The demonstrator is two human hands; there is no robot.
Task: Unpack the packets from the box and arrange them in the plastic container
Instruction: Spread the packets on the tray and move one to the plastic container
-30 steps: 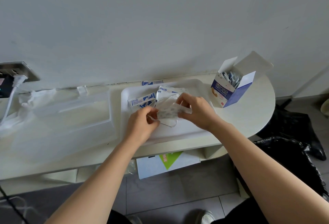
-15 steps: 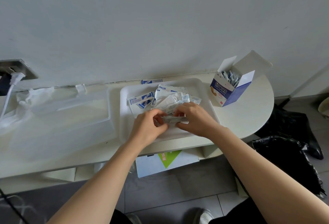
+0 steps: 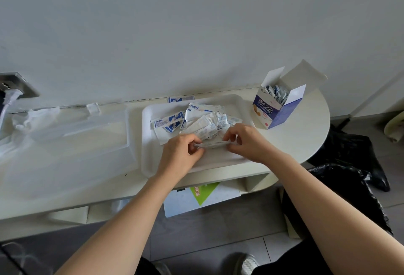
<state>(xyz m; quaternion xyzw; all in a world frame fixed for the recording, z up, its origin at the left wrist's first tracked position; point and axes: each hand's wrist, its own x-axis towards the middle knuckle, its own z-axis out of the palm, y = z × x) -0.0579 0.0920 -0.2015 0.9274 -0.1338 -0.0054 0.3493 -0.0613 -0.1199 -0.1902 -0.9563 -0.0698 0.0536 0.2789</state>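
Centrally, thin flat paper packets [image 3: 213, 144]

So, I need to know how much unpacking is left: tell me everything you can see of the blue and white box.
The blue and white box is a small cardboard carton with a white front, blue lettering and blue side. It stands on the white table, at its right end, right of the white tray, tilted slightly. Its top flaps stand open, and many small packets are still packed inside. Neither hand touches it.
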